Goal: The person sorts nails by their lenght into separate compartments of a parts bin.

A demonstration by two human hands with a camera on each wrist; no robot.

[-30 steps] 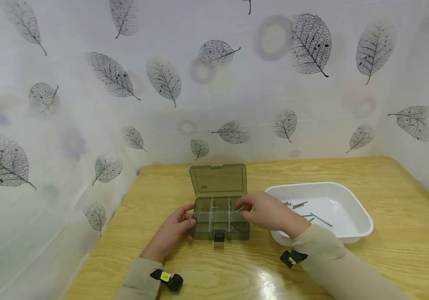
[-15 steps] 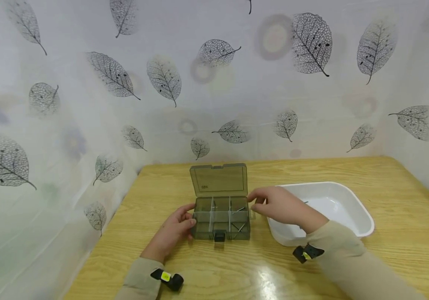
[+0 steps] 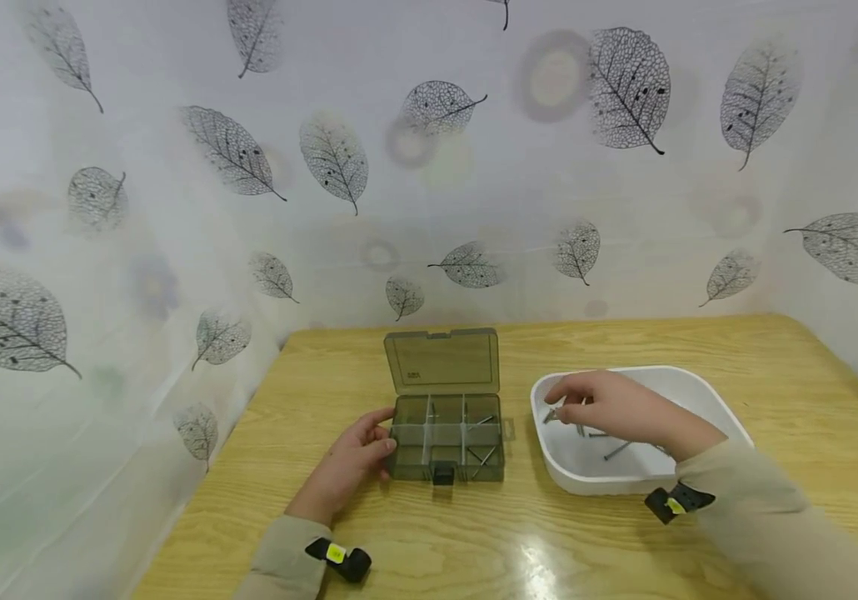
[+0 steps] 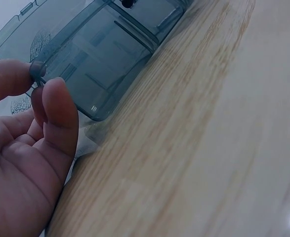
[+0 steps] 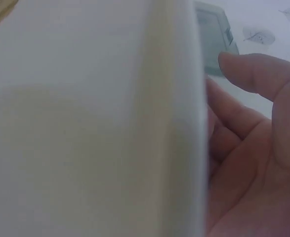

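A translucent grey compartment box [image 3: 446,435] stands on the table with its lid [image 3: 444,363] raised. Thin metal nails or screws [image 3: 482,456] lie in its right-hand compartments. My left hand [image 3: 354,454] is at the box's left side; in the left wrist view, its thumb and forefinger pinch a small tab [image 4: 37,70] there. Over the white tray's left part hovers my right hand [image 3: 612,408], fingers loosely bent and thumb apart, nothing visible between them. Beneath it, several nails or screws [image 3: 616,451] lie in the tray [image 3: 687,387], partly hidden by the hand.
The wooden table [image 3: 444,542] carries the box and the tray side by side, with a narrow gap between. A black latch [image 3: 443,475] hangs at the box's front. A leaf-patterned curtain [image 3: 369,250] encloses the table's back and sides.
My right hand has left the box's upper right compartment, where a metal piece now lies, and moved right over the tray. The left hand has stayed at the box.
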